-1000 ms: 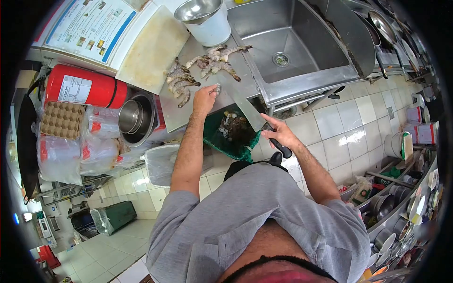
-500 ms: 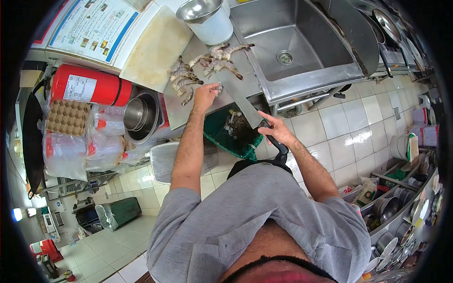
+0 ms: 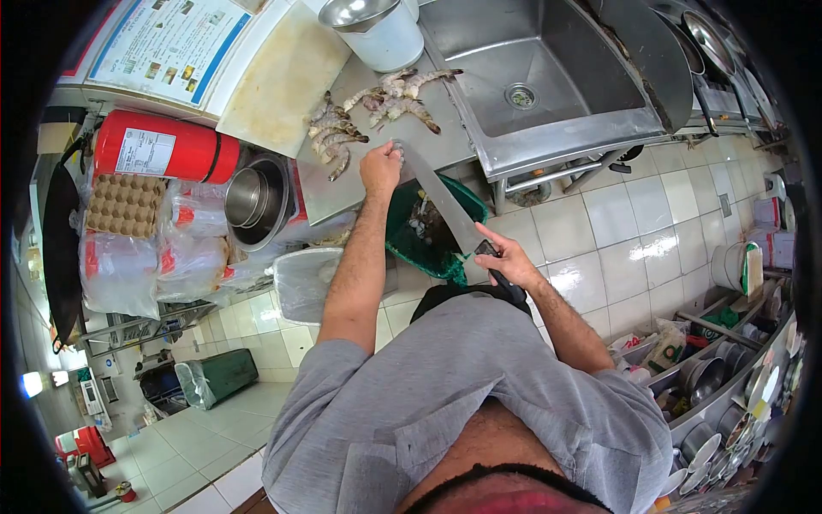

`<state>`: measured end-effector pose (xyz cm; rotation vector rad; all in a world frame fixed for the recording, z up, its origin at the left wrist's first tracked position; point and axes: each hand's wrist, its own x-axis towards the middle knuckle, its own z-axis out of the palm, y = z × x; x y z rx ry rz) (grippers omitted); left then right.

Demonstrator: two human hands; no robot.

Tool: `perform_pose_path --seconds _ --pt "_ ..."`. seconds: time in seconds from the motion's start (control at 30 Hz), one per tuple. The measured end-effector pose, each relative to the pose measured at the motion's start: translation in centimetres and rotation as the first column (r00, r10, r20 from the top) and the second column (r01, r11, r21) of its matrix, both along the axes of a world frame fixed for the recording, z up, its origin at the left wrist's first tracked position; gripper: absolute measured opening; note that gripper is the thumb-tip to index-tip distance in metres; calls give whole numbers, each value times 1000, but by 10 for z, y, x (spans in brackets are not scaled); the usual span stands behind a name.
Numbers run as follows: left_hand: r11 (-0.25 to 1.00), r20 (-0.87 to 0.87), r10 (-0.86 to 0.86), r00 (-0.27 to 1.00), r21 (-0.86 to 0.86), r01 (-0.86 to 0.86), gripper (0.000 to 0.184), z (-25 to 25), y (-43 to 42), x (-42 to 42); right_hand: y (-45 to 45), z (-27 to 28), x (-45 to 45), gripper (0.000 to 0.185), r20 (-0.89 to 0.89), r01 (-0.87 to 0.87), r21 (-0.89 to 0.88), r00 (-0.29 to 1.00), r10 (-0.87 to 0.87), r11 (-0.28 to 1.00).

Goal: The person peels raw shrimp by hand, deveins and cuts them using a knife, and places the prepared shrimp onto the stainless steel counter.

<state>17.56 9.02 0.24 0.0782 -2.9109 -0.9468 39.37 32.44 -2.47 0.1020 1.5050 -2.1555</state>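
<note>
My right hand [image 3: 509, 259] grips the black handle of a large knife [image 3: 441, 197], whose broad blade slants up and left. At the blade's far end is my left hand [image 3: 382, 166], fingers pinched together; a small greyish bit shows at the fingertips, too small to name. Beyond the left hand, several raw shrimp lie on the steel counter [image 3: 342, 193] in two groups: one pile of shrimp [image 3: 330, 137] at the left, another group of shrimp [image 3: 401, 98] to the right. Below the blade stands a green-lined bin [image 3: 404, 244] with scraps inside.
A steel sink [image 3: 488, 77] is at the right. A white bucket [image 3: 381, 47] with a metal bowl on top stands behind the shrimp. A cutting board [image 3: 282, 77], steel bowls [image 3: 248, 201], an egg tray [image 3: 124, 206] and a clear plastic tub [image 3: 304, 283] are to the left.
My right hand and the knife handle have moved slightly right and toward my body. The left hand has shifted a little right, and more of the bin shows under the blade.
</note>
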Motion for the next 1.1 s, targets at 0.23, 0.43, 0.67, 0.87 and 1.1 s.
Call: perform_pose_path --seconds 0.23,0.43,0.67,0.87,1.1 --pt "981 72 -70 995 186 56 48 -6 -6 0 10 -6 -10 72 19 -17 87 1000 15 996" --pt "990 48 30 998 134 -37 54 -11 0 4 13 -9 10 71 27 -21 -8 999 21 1000" --pt "991 10 57 998 120 -58 50 -10 5 8 26 -8 28 71 80 -51 -52 995 55 997" --pt "971 0 89 996 224 -86 50 -17 3 7 38 -8 27 72 83 -93 -24 992 95 995" --pt "935 -2 230 973 279 -220 42 -27 6 3 63 27 20 70 11 -112 277 994 113 954"
